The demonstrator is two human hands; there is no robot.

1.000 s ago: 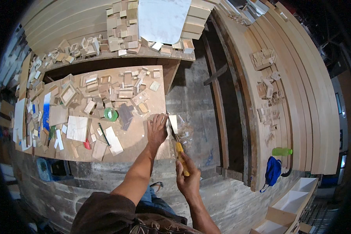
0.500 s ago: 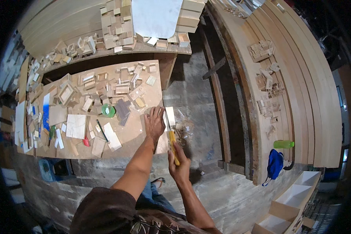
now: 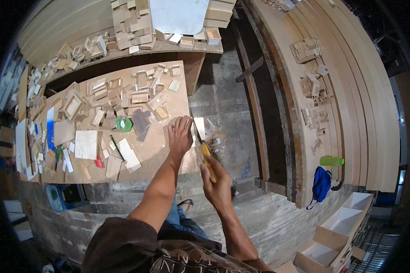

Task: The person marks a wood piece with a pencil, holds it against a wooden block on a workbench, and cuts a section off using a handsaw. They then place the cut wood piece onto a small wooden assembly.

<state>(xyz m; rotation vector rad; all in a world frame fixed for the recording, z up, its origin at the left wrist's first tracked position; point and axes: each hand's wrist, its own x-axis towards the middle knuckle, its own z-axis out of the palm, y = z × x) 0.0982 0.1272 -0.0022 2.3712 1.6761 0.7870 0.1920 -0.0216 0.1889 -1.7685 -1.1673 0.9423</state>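
Observation:
My right hand [image 3: 217, 181] is closed around the yellow handle of a hand saw [image 3: 206, 149]. The saw's narrow dark blade runs away from me along the right edge of the worktable [image 3: 161, 152], against a pale wood piece [image 3: 199, 126] that sticks out past that edge. My left hand [image 3: 181, 135] lies palm down with fingers stretched forward, pressing at the table edge just left of the blade. What lies under its palm is mostly hidden.
Small wooden boxes and blocks [image 3: 140, 96], a green-tinted round container [image 3: 123, 123] and a dark pencil-like stick [image 3: 117, 148] lie on the table. To the right stands a long bench [image 3: 300, 136] with a blue bag [image 3: 321, 184] and a green bottle [image 3: 332, 161]. Scraps litter the floor.
The saw and my right hand have shifted slightly right and forward, and the handle leans more to the right. My left hand stays pressed at the table edge. The whole view has shifted a little.

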